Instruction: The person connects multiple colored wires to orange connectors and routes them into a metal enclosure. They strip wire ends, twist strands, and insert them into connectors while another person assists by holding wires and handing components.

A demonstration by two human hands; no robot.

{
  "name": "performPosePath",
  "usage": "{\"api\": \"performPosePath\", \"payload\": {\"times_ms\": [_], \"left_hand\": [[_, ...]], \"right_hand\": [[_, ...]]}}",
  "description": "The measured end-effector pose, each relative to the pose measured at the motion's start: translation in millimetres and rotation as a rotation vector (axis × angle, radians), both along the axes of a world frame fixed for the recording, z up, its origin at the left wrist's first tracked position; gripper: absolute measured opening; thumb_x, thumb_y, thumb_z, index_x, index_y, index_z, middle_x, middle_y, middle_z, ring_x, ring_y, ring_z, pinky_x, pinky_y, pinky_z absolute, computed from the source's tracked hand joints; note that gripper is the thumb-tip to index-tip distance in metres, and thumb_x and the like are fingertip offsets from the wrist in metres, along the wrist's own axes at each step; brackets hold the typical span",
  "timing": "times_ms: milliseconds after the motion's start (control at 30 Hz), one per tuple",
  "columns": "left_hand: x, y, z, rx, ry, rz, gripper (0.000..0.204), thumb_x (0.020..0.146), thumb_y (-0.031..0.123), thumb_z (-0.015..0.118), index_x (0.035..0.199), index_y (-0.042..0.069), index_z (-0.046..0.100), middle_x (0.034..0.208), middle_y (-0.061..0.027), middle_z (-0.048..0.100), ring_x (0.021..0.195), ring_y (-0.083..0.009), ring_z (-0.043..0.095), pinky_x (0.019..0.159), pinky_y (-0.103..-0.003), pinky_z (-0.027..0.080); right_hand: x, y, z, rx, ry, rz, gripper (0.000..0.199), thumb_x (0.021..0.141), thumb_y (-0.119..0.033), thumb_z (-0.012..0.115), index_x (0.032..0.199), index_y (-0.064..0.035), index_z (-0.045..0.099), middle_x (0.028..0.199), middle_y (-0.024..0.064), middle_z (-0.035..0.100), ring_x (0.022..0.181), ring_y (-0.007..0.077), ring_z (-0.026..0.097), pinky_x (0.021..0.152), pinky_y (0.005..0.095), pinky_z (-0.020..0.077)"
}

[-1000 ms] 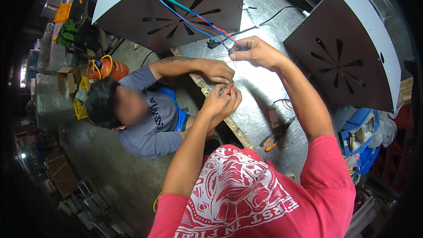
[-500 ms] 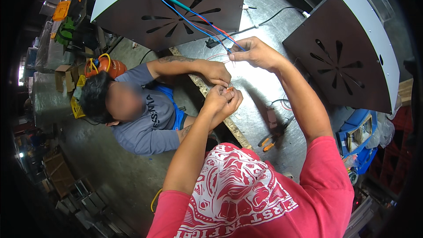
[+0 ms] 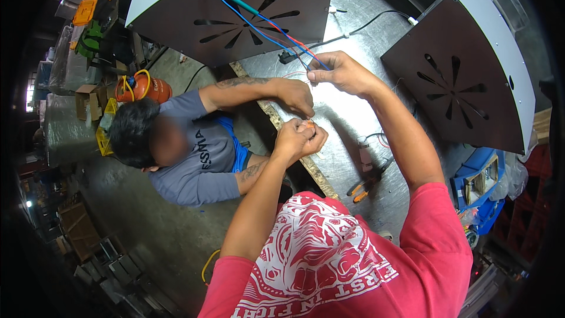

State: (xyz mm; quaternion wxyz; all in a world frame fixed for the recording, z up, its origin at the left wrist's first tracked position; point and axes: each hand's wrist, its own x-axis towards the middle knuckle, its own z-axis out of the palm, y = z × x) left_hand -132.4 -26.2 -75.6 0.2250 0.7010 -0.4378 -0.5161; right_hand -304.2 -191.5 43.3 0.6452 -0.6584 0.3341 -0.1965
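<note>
With the right hand (image 3: 341, 73) pinching the coloured wires (image 3: 276, 26) above the worktop (image 3: 347, 123) and the left hand (image 3: 303, 137) closed on a small orange connector (image 3: 308, 122), a tug could pull a strand loose.

Right hand (image 3: 341, 73) pinches the coloured wires (image 3: 276, 26) just beside their loose ends; the wires run up to the left brown panel (image 3: 235, 12). Left hand (image 3: 300, 138) is closed on a small orange piece (image 3: 308, 122), too small to identify. A co-worker's hand (image 3: 297, 97) rests on the metal counter (image 3: 353, 123) between both hands. Orange-handled pliers (image 3: 365, 185) lie on the counter near the right forearm. A second brown panel (image 3: 459, 76) stands to the right.
</note>
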Motion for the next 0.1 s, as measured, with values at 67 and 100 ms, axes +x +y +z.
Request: {"api": "performPosePath", "payload": {"times_ms": [67,100], "left_hand": [[-9.6,2.8,1.2,0.005,-0.062,-0.005,0.042,0.08,0.027,0.078,0.106,-0.005,0.069,0.095,-0.016,0.073,0.09,-0.0246,0.071,0.084,-0.035,0.054],[-10.1,3.2,1.6,0.004,-0.059,-0.003,0.042,0.08,0.027,0.078,0.106,-0.005,0.069,0.095,-0.016,0.073,0.09,-0.0246,0.071,0.084,-0.035,0.054]], "right_hand": [[-1.6,-1.8,0.8,0.004,-0.001,0.009,0.018,0.092,-0.018,0.073,0.097,-0.0009,0.071,0.083,0.0043,0.068,0.081,0.0125,0.061,0.078,0.0306,0.0495],[-2.4,-2.4,1.0,-0.005,0.003,0.014,0.018,0.092,-0.019,0.073,0.097,-0.0017,0.072,0.083,0.0044,0.069,0.082,0.0127,0.062,0.079,0.031,0.0499]]}}
